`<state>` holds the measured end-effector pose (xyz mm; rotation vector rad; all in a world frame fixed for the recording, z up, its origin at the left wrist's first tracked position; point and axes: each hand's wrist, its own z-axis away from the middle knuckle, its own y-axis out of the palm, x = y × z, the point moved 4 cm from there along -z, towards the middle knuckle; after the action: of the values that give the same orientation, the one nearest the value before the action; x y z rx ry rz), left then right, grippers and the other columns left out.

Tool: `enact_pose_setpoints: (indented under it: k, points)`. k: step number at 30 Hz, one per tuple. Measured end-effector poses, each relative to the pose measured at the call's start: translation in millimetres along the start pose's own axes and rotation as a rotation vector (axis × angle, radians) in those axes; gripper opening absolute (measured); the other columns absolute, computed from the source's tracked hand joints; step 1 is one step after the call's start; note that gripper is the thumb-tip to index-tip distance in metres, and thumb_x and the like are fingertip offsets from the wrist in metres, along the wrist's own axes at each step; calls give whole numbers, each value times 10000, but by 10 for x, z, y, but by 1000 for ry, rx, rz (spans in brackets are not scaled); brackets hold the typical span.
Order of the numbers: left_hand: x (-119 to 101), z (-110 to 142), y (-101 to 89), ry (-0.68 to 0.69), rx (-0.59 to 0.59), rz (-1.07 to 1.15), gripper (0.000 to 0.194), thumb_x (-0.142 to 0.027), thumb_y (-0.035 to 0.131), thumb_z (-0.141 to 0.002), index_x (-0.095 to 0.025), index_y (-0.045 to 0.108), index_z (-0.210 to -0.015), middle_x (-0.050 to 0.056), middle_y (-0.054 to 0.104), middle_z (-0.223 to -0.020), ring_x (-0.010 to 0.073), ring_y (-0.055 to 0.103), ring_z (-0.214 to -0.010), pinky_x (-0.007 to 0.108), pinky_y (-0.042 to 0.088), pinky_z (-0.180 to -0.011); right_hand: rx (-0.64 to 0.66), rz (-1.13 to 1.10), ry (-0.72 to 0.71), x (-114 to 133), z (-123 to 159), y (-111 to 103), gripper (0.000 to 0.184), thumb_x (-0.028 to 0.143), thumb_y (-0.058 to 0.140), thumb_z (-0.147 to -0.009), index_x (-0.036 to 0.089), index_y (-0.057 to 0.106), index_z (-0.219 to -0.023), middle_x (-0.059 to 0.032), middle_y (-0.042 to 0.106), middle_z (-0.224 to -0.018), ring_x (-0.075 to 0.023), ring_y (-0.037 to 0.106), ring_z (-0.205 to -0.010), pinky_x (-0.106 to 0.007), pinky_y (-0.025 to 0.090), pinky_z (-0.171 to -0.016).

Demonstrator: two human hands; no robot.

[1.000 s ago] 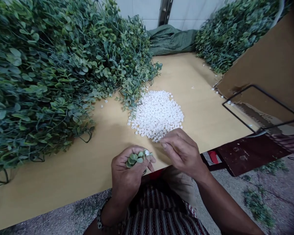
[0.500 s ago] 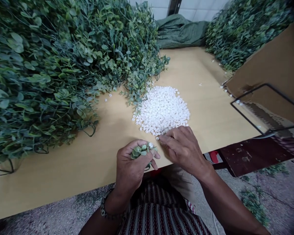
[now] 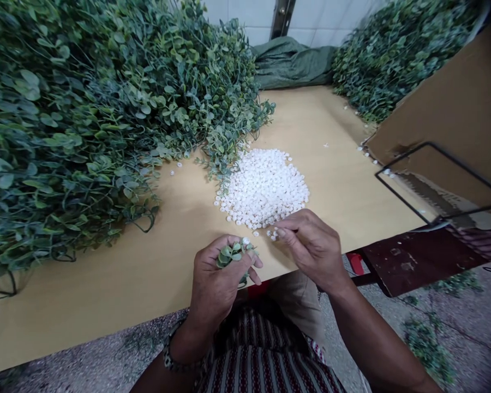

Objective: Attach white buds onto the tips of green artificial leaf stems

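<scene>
My left hand [image 3: 219, 278] is closed around an artificial leafy sprig [image 3: 232, 252]. Its small green leaves stick out above the thumb, with one white bead-like piece [image 3: 246, 240] at the top end. The lower part of the sprig is mostly hidden by the fingers. My right hand [image 3: 311, 245] is pinched at the near edge of a pile of small white bead-like pieces [image 3: 270, 185]. A white piece [image 3: 275, 232] shows at its thumb and fingertip, and a few loose ones lie just beside it on the table [image 3: 159, 284].
Heaped artificial greenery [image 3: 106, 109] covers the table's left and back. More greenery [image 3: 393, 60] stands at the back right, behind a cardboard piece [image 3: 445, 103] and a black wire frame [image 3: 427, 144]. A dark green cloth [image 3: 294, 65] lies against the tiled wall. A dark red bench [image 3: 409, 262] is at the right.
My right hand has drawn slightly away from the pile, its pinched fingertips now turned up with a white piece at them. My left hand keeps hold of the sprig. The view has shifted slightly.
</scene>
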<state>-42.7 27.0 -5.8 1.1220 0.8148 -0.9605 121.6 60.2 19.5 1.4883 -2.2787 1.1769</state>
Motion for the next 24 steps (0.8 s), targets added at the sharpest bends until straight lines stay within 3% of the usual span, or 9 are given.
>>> enact_pose_setpoints:
  k: [3, 6, 8, 12, 16, 24]
  points:
    - [2, 3, -11, 11, 6, -45, 120, -200, 698, -720, -148, 607, -663, 3, 676, -574, 118, 588, -405, 216, 487, -418, 47, 9, 65, -38, 55, -110, 96, 92, 607, -873, 178, 646, -889, -34, 663, -794, -163, 626, -777, -314, 513, -681]
    - [-1, 18, 1, -2, 32, -92, 106, -179, 672, -733, -150, 597, -664, 1, 682, -594, 110, 586, -410, 211, 486, -431, 257, 87, -7, 6, 112, -56, 71, 120, 601, -890, 171, 644, -866, -36, 670, -783, -172, 617, -764, -328, 504, -683]
    - [-8, 25, 18, -12, 52, -117, 104, -168, 659, -741, -149, 593, -662, -1, 682, -603, 103, 581, -413, 208, 485, -439, 314, 163, -73, 40, 119, 18, 75, 129, 586, -903, 158, 651, -879, -52, 685, -800, -180, 616, -756, -333, 498, -671]
    - [-26, 22, 30, -4, 45, -124, 104, -173, 661, -743, -151, 598, -665, -9, 677, -604, 99, 576, -415, 207, 483, -440, 218, 235, -118, 46, 67, 86, 107, 110, 566, -908, 144, 651, -853, -69, 682, -764, -185, 614, -726, -330, 498, -655]
    - [-8, 16, 23, -1, 32, -110, 93, -176, 674, -733, -149, 622, -662, -2, 684, -602, 106, 587, -421, 211, 487, -447, 138, 201, -77, 15, 110, -8, 82, 87, 589, -890, 153, 637, -888, -63, 679, -785, -176, 622, -765, -310, 524, -691]
    - [22, 28, 173, -59, 92, -76, 108, -180, 664, -725, -143, 612, -638, -3, 663, -566, 92, 565, -397, 193, 443, -426, 211, 382, -56, 21, 312, -126, 177, 23, 526, -885, 146, 641, -940, -78, 651, -811, -199, 593, -785, -346, 517, -702]
